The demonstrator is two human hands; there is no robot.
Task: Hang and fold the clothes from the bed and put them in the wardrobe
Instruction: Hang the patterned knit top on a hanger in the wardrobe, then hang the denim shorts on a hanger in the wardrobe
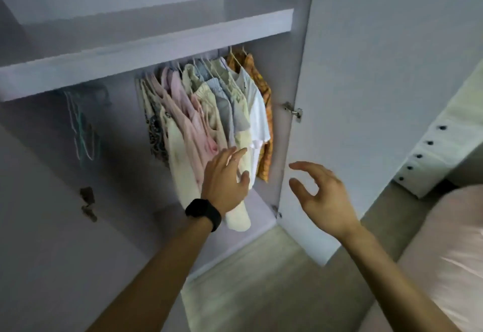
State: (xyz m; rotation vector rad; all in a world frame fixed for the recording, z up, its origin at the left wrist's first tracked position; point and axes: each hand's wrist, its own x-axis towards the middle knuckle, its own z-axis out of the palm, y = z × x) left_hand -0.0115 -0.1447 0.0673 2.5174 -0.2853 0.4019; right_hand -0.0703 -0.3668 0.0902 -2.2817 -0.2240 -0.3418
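Note:
Several garments hang on hangers from the rail inside the open wardrobe (146, 52): cream and pink pieces (183, 127), a white T-shirt (257, 112) and an orange patterned shirt (262, 80) at the right end. My left hand (226, 182), with a black watch on the wrist, lies with straight fingers against the lower part of the cream and pink clothes. My right hand (318, 193) hovers in the air in front of the open right door (379, 96), fingers loosely spread, holding nothing.
Empty green and white hangers (83, 127) hang at the left of the rail. A shelf runs above the rail. The bed with pink bedding (449, 248) and a white buttoned headboard (428, 154) lies to the right. Pale floor stretches below.

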